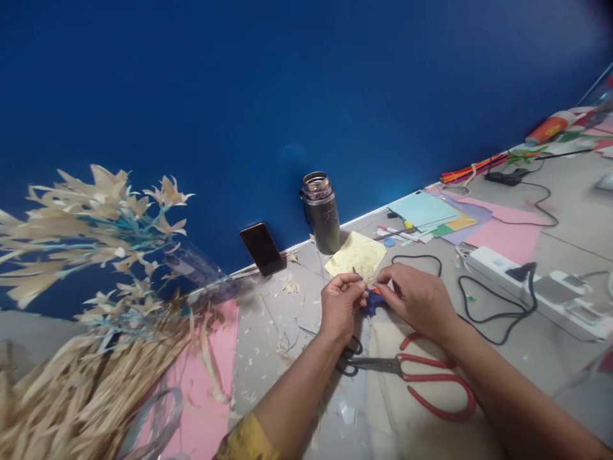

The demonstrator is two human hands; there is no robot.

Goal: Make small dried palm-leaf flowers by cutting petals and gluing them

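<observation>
While pinching a pale piece [370, 280] in left hand [340, 303] and right hand [419, 294], seemingly shapes it, needing steady pressure next.

Looks forward and down from the person's head, close above both forearms [297, 383], with left hand [341, 306] and right hand [421, 297] near mid-frame. Faces a blue wall [215, 96] obliquely, taking in grey floor [261, 367] below, its edge slanting up rightward.
</observation>
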